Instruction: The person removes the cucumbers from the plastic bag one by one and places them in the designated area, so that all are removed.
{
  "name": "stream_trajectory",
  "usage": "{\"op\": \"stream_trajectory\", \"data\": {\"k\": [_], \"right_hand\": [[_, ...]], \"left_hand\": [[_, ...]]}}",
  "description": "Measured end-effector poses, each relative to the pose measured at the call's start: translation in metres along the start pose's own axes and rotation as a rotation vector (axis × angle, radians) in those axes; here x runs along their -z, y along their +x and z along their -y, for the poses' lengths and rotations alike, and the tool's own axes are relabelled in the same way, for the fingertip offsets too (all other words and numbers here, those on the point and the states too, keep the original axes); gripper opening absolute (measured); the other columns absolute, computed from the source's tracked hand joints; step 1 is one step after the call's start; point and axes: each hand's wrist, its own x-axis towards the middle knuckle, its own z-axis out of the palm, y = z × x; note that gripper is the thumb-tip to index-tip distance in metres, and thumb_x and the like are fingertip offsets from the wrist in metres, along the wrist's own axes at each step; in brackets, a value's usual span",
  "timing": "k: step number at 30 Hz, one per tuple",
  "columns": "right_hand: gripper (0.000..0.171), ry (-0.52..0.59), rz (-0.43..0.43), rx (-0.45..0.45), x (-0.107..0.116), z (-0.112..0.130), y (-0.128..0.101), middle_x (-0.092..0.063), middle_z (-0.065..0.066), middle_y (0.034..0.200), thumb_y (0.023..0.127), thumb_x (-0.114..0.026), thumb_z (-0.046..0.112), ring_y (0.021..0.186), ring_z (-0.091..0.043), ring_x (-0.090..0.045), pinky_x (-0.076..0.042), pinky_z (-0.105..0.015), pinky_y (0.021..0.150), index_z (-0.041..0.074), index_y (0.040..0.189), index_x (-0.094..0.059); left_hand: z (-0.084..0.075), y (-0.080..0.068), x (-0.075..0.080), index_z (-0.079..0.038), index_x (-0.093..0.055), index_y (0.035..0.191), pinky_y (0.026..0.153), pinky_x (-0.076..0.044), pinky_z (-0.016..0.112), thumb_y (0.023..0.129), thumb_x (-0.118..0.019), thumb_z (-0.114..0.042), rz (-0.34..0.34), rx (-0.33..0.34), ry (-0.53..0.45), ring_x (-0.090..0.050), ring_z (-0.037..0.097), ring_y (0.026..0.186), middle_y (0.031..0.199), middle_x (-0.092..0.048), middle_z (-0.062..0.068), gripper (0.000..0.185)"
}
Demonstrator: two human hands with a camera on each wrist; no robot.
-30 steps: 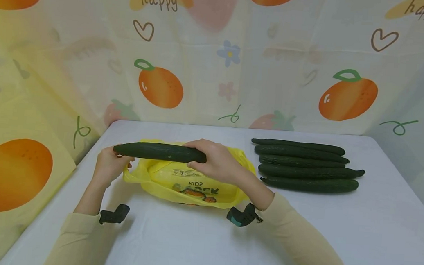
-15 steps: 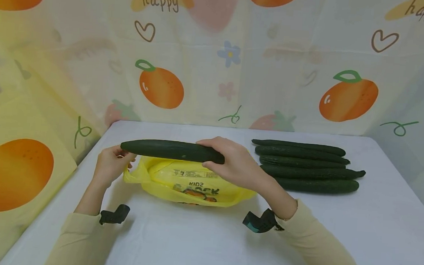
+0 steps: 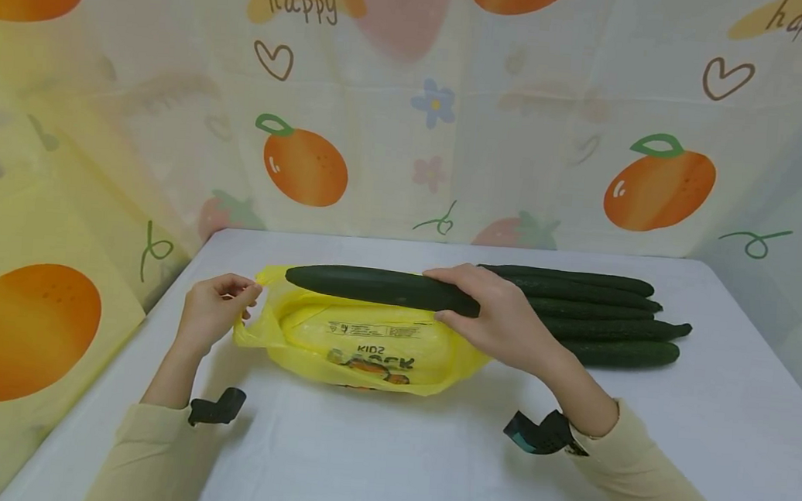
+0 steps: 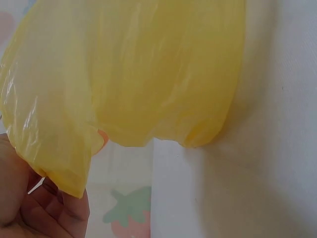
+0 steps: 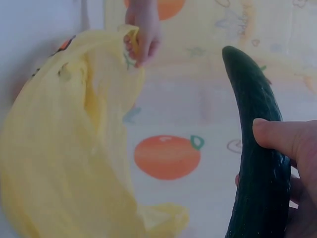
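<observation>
A dark green cucumber (image 3: 364,285) lies level in the air above a yellow plastic bag (image 3: 297,344). My right hand (image 3: 508,320) grips it near its right end, with thumb and fingers around it in the right wrist view. The bag lies on the table with printed lettering on its inner side. At the bag's left edge, my left hand (image 3: 211,315) pinches the film between thumb and fingers. The left wrist view shows the bag's thin side (image 4: 163,74) hanging from those fingers. What lies deeper inside the bag is hidden.
Several more cucumbers (image 3: 605,328) lie side by side on the white table (image 3: 372,466) at the right; my right hand covers their left ends. A fruit-printed cloth (image 3: 450,153) hangs behind the table and along its left side.
My right hand has moved to the right with the cucumber, whose left end has drawn away from my left hand. The left hand keeps its place at the bag's edge.
</observation>
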Motion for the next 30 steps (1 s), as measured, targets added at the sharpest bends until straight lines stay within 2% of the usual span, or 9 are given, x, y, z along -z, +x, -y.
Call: {"op": "stream_trajectory", "data": {"k": [5,10,14,24,30], "right_hand": [[0.048,-0.013,-0.025,-0.022,0.007,-0.009,-0.013,-0.061,0.003,0.115,0.078,-0.074,0.013,0.106,-0.012,-0.055,-0.047,-0.033,0.089,0.016,0.123,-0.057],[0.049,-0.039,-0.033,-0.049,0.012,-0.021,-0.027,-0.060,0.003,0.115,0.077,-0.074,0.012,0.101,-0.012,-0.055,-0.049,-0.031,0.082,0.017,0.122,-0.058],[0.050,-0.062,-0.051,-0.047,0.015,-0.032,-0.038,-0.060,0.003,0.116,0.074,-0.076,0.008,0.102,-0.012,-0.054,-0.047,-0.028,0.083,0.016,0.120,-0.058],[0.054,-0.090,-0.093,-0.040,0.033,-0.051,-0.060,-0.061,0.003,0.112,0.070,-0.077,0.001,0.101,-0.011,-0.055,-0.039,-0.010,0.087,0.015,0.119,-0.059],[0.057,-0.112,-0.114,-0.042,0.044,-0.059,-0.074,-0.061,0.002,0.111,0.067,-0.078,-0.001,0.102,-0.011,-0.055,-0.036,-0.006,0.089,0.014,0.118,-0.060]], "left_hand": [[0.000,0.000,-0.001,-0.005,-0.066,0.092,0.048,-0.049,0.021,0.088,-0.061,-0.032,-0.010,-0.007,-0.003,-0.060,0.009,0.054,0.073,-0.063,0.004,0.028],[-0.002,-0.001,-0.001,-0.004,-0.066,0.092,0.048,-0.049,0.020,0.088,-0.061,-0.031,-0.010,-0.009,-0.005,-0.059,0.008,0.053,0.074,-0.064,0.006,0.027],[-0.003,-0.001,-0.001,-0.004,-0.066,0.093,0.048,-0.049,0.020,0.088,-0.061,-0.030,-0.006,-0.004,-0.002,-0.059,0.008,0.053,0.075,-0.064,0.008,0.027],[-0.004,-0.001,-0.001,-0.004,-0.066,0.094,0.048,-0.048,0.020,0.088,-0.060,-0.031,0.005,0.001,-0.003,-0.059,0.009,0.054,0.079,-0.064,0.013,0.028],[-0.005,0.000,-0.003,-0.004,-0.065,0.094,0.049,-0.049,0.020,0.089,-0.060,-0.032,0.010,0.003,-0.004,-0.059,0.009,0.055,0.078,-0.063,0.010,0.029]]}}
